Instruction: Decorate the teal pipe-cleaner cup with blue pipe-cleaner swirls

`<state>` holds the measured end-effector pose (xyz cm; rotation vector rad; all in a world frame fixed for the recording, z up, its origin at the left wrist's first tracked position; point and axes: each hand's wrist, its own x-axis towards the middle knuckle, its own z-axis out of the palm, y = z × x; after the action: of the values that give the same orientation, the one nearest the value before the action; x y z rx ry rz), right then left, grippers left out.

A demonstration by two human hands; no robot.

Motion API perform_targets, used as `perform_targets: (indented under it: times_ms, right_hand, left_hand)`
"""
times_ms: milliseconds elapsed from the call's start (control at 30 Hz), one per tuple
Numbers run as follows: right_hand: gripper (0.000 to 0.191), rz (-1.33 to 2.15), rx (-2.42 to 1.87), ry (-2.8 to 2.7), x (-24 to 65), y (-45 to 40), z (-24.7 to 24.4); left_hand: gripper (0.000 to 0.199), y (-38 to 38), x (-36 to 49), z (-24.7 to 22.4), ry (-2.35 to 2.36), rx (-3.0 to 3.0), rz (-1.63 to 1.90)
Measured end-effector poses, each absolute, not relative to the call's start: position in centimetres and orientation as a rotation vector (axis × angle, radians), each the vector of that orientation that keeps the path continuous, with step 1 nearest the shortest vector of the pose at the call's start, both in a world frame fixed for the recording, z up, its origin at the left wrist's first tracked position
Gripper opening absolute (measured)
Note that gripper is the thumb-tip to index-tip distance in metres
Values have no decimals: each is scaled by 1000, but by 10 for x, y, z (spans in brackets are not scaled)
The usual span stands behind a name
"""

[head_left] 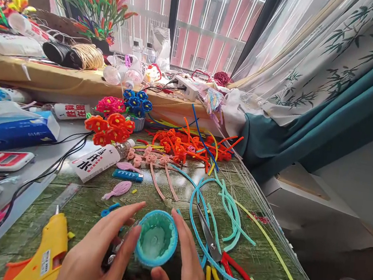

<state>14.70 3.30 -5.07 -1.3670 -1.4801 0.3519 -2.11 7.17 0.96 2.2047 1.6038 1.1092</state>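
Observation:
A small round cup (156, 241), wrapped in turquoise-blue pipe cleaner with a pale green inside, stands between my two hands. My left hand (102, 247) is at its left side, thumb against the rim and index finger reaching past it. A shiny metal object (112, 257) shows partly between that thumb and fingers; its kind is hidden. My right hand (188, 261) curves round the cup's right side, thumb at the near edge. Red-handled scissors (210, 239) lie just right, among light blue pipe cleaners (196, 199). A yellow glue gun (51, 243) lies to the left.
Pipe-cleaner flowers in orange (110, 129) and blue (137, 103) stand behind a labelled bottle (98, 161). Orange pieces (179, 146) are heaped at the back. A blue lighter (127, 175), pink hair clip (118, 190) and clear ruler (60, 202) lie nearer. Black cables (59, 161) cross the left.

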Motion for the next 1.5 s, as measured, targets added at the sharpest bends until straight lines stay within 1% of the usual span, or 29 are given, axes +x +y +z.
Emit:
perform_targets:
  times_ms: [67, 133, 300, 500, 700, 900, 1167, 1400, 1500]
  right_hand:
    - [61, 354, -1370, -1494, 148, 33, -48]
    - [58, 350, -1371, -1497, 149, 33, -47]
    - [53, 365, -1365, -1480, 149, 32, -45]
    - [48, 377, -1328, -1437, 148, 32, -47]
    - [53, 417, -1399, -1408, 153, 29, -42]
    - [53, 405, -1372, -1446, 151, 30, -45]
    - [53, 406, -1346, -1413, 150, 33, -52]
    - [59, 409, -1348, -1441, 148, 32, -57]
    - [61, 414, -1348, -1454, 146, 31, -59]
  left_hand:
    - [38, 68, -23, 6, 1532, 2419, 1079]
    - [41, 65, -22, 2, 1514, 2496, 1019]
    - [45, 60, -16, -5, 1561, 2461, 970]
    - [41, 58, -16, -4, 1554, 2398, 1010]
    - [47, 57, -20, -2, 1594, 2368, 1005]
    - [42, 57, -21, -3, 1526, 2414, 996]
    - [41, 57, -24, -4, 1512, 2449, 983]
    - [50, 69, -19, 5, 1489, 2430, 906]
    - [49, 73, -15, 6, 1424, 2400, 893]
